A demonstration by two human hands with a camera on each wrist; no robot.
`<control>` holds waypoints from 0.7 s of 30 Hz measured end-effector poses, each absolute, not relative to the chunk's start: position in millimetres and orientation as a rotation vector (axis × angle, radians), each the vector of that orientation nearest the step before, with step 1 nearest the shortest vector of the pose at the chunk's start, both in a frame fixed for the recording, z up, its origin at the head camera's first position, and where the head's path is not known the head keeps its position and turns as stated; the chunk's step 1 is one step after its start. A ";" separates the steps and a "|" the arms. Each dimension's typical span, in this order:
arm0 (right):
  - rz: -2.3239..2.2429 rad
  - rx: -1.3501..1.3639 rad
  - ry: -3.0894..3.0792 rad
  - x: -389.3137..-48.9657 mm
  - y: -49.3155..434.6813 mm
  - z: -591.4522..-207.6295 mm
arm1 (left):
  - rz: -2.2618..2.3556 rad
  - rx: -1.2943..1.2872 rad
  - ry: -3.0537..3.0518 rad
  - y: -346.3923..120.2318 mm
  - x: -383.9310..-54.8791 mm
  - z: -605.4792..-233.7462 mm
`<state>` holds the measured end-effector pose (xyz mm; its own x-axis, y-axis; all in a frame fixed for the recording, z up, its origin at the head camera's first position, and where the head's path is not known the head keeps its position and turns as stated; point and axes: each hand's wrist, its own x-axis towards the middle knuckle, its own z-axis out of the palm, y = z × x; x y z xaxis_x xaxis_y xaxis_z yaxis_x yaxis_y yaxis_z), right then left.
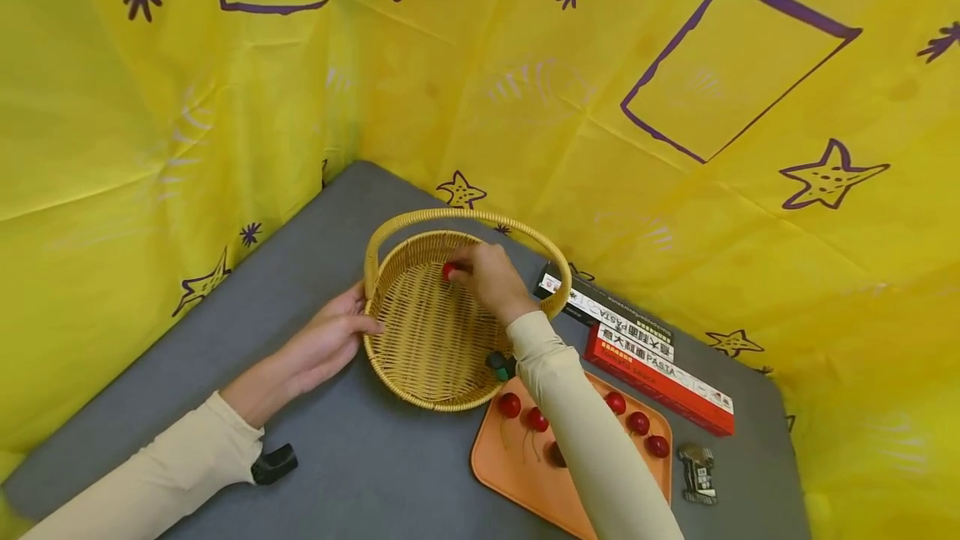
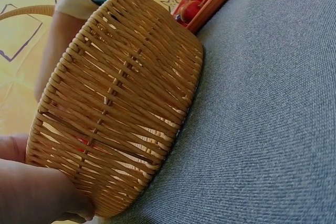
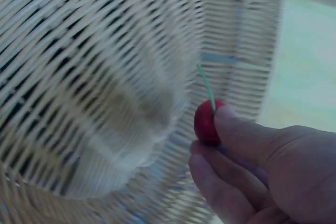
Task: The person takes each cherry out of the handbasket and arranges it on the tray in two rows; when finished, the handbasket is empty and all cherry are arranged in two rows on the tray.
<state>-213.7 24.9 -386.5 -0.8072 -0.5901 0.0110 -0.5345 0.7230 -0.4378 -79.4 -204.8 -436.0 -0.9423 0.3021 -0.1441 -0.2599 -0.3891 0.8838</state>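
A round wicker basket [image 1: 420, 348] with an arched handle stands on the grey table. My left hand [image 1: 326, 344] grips its left rim, thumb over the edge; the left wrist view shows the fingers against the woven outer wall [image 2: 121, 98]. Inside the basket, my right hand [image 1: 491, 277] pinches a red cherry [image 3: 206, 125] between thumb and fingers. A green stem rises from that cherry, which is held above the woven bottom near the far wall. Several more cherries [image 1: 637, 423] lie on an orange tray [image 1: 498, 461], partly hidden under my right forearm.
A black pasta box [image 1: 637, 323] and a red pasta box [image 1: 667, 386] lie behind the tray. To the tray's right is a small toy vehicle [image 1: 698, 473]. Yellow patterned cloth [image 1: 487, 123] hangs close behind the table [image 1: 360, 473].
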 end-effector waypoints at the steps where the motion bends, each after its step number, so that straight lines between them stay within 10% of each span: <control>1: -0.680 -0.939 2.792 -211.1 26.2 -382.5 | 2.368 0.058 1.493 -203.8 -79.8 -436.0; 21: -1.089 -1.050 2.781 -99.3 79.8 -304.7 | 2.348 0.070 1.499 -204.9 -80.6 -436.6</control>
<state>-99.3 79.8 -304.7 -0.7797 -0.5743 0.2496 -0.5910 0.5432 -0.5964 -80.6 -204.9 -436.6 -0.9364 0.3192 -0.1461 -0.2668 -0.3767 0.8871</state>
